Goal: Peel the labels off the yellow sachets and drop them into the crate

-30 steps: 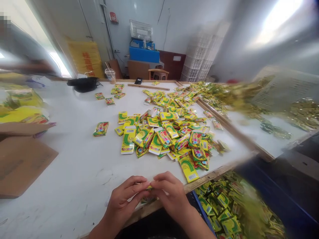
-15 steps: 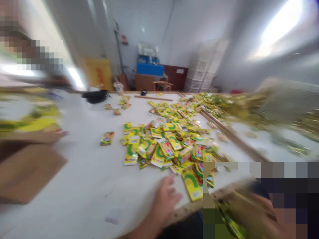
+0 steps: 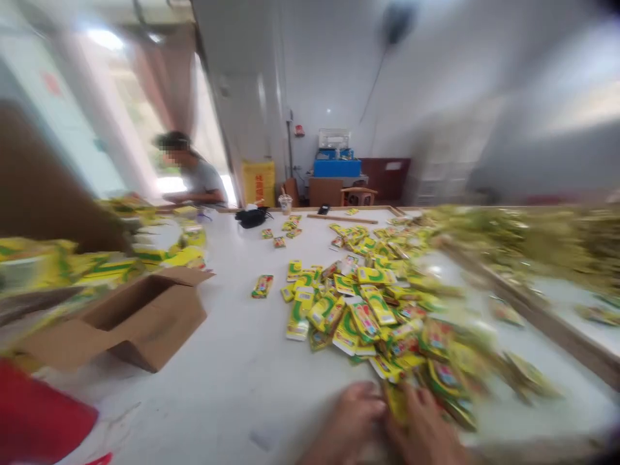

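Observation:
At the near edge of a pile of small yellow and green packets (image 3: 368, 316), my two hands are close together. My right hand (image 3: 429, 426) has its fingers closed around one yellow packet (image 3: 397, 403). Against the left side of that packet, my left hand (image 3: 349, 420) presses with curled fingers. Motion blurs both hands, and the packet's lower part is hidden between them. Several packets in the pile have white ends or red and pink print, and they lie overlapping at various angles.
An open cardboard box (image 3: 165, 323) stands on the white table (image 3: 232, 374) at left. Yellow boxes (image 3: 101, 271) lie behind it. A red object (image 3: 39, 413) is near left. A wooden strip (image 3: 527, 303) separates gold packets (image 3: 523, 232) at right. A person (image 3: 194, 171) sits far left.
The view has swung left, bringing the person and more of the cardboard box in. My right hand has come from the lower right to beside my left hand, which now touches a packet.

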Available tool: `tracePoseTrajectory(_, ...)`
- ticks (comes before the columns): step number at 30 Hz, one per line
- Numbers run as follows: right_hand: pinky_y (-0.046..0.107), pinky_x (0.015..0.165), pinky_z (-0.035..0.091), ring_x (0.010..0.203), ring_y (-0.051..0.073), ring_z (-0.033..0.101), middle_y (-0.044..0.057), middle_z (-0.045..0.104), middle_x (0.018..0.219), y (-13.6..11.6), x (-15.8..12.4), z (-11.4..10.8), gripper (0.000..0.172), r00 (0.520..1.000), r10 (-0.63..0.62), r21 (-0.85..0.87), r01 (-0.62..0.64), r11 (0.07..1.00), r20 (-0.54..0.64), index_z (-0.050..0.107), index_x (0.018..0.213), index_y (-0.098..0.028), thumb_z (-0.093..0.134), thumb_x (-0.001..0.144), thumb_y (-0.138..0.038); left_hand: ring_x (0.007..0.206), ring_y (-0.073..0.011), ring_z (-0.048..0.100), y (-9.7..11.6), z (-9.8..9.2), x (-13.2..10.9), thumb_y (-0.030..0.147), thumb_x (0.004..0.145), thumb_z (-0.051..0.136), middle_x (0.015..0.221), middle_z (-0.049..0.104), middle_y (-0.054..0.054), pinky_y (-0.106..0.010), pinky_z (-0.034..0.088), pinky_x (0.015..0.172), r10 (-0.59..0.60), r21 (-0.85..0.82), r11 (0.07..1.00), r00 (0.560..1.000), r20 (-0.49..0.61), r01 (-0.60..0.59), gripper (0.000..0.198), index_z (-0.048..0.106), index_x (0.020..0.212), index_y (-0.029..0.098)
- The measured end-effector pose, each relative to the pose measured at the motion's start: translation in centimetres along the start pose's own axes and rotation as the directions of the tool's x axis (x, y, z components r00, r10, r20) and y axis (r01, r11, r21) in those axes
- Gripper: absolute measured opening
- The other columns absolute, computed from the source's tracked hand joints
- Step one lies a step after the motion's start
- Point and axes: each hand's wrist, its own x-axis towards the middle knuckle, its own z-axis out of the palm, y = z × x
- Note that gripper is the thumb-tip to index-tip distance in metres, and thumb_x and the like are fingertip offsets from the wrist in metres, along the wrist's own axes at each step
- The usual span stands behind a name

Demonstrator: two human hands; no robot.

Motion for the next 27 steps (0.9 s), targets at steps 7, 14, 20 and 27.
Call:
tracePoseTrajectory(7,0.036,0.089,0.049,0.105,0.027,0.063,0.007,0.071,0.106,-3.0,-0.5,4.0,0.034,0.860,-0.154,0.696,-0.274,0.664,0.486,0.070,0.114,-0.023,0.068,0.083,-0.036,0.100,-0.0257,0.069,2.7,-5.9,-4.4,0.038,0.073,0.077,0.112,0.071,-0.008,-0.034,0.055,0.083,0.412,0.213,0.901,0.899,-0.146,-0.378,0.073,0.045,0.138,0.025)
tracePoseTrajectory(14,0.030,0.075,0.048,0.078,0.019,0.061,0.005,0.073,0.081,-2.9,-0.9,4.5,0.028,0.901,0.031,0.703,-0.358,0.614,0.432,0.079,0.091,-0.018,0.075,0.078,-0.043,0.110,-0.0263,0.064,0.4,-9.7,-6.1,0.043,0.080,0.071,0.116,0.072,-0.002,-0.034,0.049,0.099,0.484,0.558,0.749,0.871,-0.091,-0.358,0.040,0.067,0.117,0.030)
tracePoseTrajectory(20,0.025,0.056,0.045,0.065,0.016,0.058,0.006,0.070,0.076,-3.3,-0.9,4.3,0.030,0.846,-0.049,0.738,-0.433,0.518,0.531,0.077,0.090,-0.014,0.076,0.076,-0.041,0.117,-0.0262,0.057,2.6,-8.9,-7.2,0.041,0.083,0.068,0.115,0.072,-0.003,-0.035,0.041,0.102,0.206,0.299,0.938,0.976,-0.073,-0.176,0.033,0.071,0.112,0.026)
tracePoseTrajectory(27,0.022,0.059,0.045,0.066,0.012,0.054,0.001,0.064,0.080,-2.8,-1.5,3.5,0.020,0.787,-0.089,0.721,-0.506,0.473,0.610,0.074,0.087,-0.016,0.079,0.069,-0.024,0.083,-0.0215,0.059,4.7,-7.1,-7.6,0.038,0.079,0.070,0.079,0.072,-0.004,-0.032,0.042,0.084,0.126,0.366,0.922,0.992,0.031,-0.129,0.020,0.075,0.079,0.018)
